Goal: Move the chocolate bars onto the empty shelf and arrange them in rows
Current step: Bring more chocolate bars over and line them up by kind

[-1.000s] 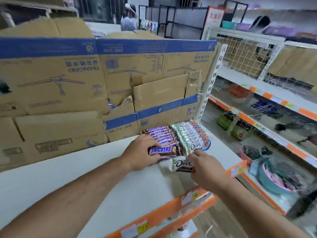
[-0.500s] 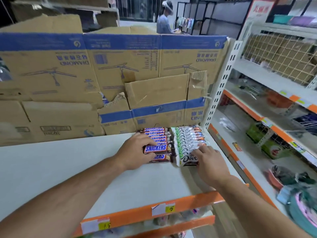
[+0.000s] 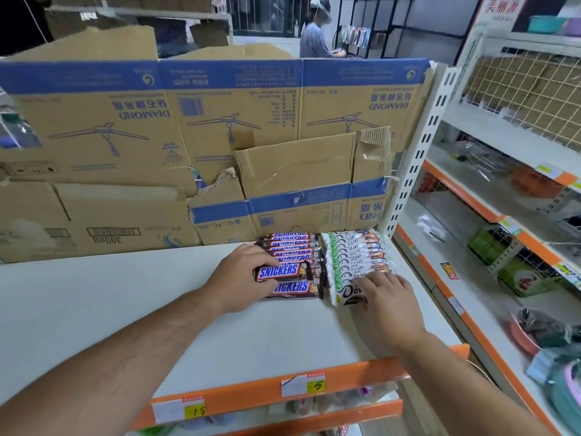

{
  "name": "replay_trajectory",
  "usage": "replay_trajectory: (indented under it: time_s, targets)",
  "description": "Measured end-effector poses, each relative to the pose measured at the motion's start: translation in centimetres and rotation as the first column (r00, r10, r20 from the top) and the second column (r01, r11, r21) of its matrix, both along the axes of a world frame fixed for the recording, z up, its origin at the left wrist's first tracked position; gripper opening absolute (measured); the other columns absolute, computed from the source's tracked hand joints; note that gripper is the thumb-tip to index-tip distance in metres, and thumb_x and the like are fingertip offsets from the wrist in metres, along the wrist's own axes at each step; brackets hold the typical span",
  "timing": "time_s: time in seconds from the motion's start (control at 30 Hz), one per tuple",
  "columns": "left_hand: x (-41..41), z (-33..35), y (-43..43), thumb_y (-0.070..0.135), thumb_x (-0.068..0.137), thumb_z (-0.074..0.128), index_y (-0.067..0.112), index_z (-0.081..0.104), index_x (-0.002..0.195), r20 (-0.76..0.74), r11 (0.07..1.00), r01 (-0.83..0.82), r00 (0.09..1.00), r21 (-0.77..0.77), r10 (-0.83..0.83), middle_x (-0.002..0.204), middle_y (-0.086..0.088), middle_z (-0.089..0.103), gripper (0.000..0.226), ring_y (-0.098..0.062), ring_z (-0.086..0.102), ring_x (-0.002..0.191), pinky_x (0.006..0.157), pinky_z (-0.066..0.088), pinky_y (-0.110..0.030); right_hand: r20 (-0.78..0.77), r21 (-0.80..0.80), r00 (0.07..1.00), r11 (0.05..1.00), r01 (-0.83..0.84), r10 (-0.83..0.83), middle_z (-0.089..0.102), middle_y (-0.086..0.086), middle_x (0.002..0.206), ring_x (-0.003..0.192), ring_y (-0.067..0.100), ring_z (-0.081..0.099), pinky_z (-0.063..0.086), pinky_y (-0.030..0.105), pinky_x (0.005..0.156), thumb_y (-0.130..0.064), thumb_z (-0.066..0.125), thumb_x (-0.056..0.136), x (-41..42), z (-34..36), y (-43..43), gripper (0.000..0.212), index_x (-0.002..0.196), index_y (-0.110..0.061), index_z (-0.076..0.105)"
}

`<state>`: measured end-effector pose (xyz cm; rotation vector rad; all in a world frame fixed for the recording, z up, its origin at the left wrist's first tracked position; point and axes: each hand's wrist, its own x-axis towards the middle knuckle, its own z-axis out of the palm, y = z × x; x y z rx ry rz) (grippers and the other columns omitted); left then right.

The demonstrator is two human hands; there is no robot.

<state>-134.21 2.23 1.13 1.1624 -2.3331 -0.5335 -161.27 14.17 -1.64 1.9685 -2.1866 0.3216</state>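
Note:
Two rows of chocolate bars lie at the back right of the white shelf. The left row holds brown Snickers bars, the right row white Dove bars. My left hand grips one Snickers bar at its left end, thumb over and fingers under, held slightly above the front Snickers bar of that row. My right hand lies flat with straight fingers pressing on the front Dove bar, covering its right half.
Flattened cardboard boxes stand as a wall behind the shelf. A perforated white upright bounds the right end. The orange front rail carries price tags. Neighbouring shelves at right hold goods. A person stands far behind.
My right hand has set the Dove bar down at the front of its row and now presses on it. My left hand keeps hold of the Snickers bar. The camera view has shifted.

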Motion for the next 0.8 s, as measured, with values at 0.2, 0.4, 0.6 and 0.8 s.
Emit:
replay_trajectory:
  time_s: [0.2,0.4,0.6,0.8]
  targets:
    - [2.7,-0.3,-0.6,0.031,0.076,0.072,0.027,0.071,0.107,-0.024,1.000,-0.004,1.000,0.004,0.004,0.097,0.020,0.057,0.031,-0.006,0.048,0.100,0.087,0.042,-0.025,-0.032,-0.040,0.999,0.999,0.021,-0.022,0.063,0.001,0.097,0.094,0.029,0.059,0.044,0.040,0.083,-0.029,0.046,0.066,1.1,0.2,-0.4,0.043,0.102,-0.021,0.067]
    - [7.5,-1.0,-2.7,0.037,0.070,0.067,0.028,0.073,0.097,-0.028,1.000,-0.026,0.999,-0.001,0.026,0.086,0.021,0.056,0.029,-0.007,0.049,0.091,0.080,0.040,-0.023,0.188,-0.133,0.939,0.955,-0.266,0.288,0.064,-0.003,0.097,0.090,0.021,0.059,0.052,0.033,0.074,-0.030,0.061,0.074,10.0,1.4,-1.1,0.025,0.096,-0.022,0.069]
    - [11.9,-1.9,-5.9,0.028,0.072,0.072,0.028,0.073,0.097,-0.023,0.997,-0.071,0.997,0.041,0.072,0.081,0.019,0.055,0.025,-0.012,0.051,0.089,0.079,0.045,-0.031,0.176,0.078,0.766,0.767,-0.637,0.619,0.062,-0.005,0.102,0.095,0.020,0.055,0.045,0.038,0.081,-0.046,0.052,0.086,20.9,0.4,-3.9,0.028,0.102,-0.025,0.062]
    - [13.5,-3.3,-8.1,0.029,0.074,0.071,0.029,0.072,0.100,0.034,0.996,-0.043,0.999,0.080,0.041,0.091,0.014,0.061,0.026,-0.012,0.051,0.093,0.084,0.046,-0.035,0.189,0.104,0.817,0.816,-0.568,0.545,0.053,-0.009,0.123,0.109,0.020,0.049,0.040,0.038,0.083,-0.059,0.053,0.082,23.5,-1.0,-4.5,0.048,0.124,-0.035,0.052]
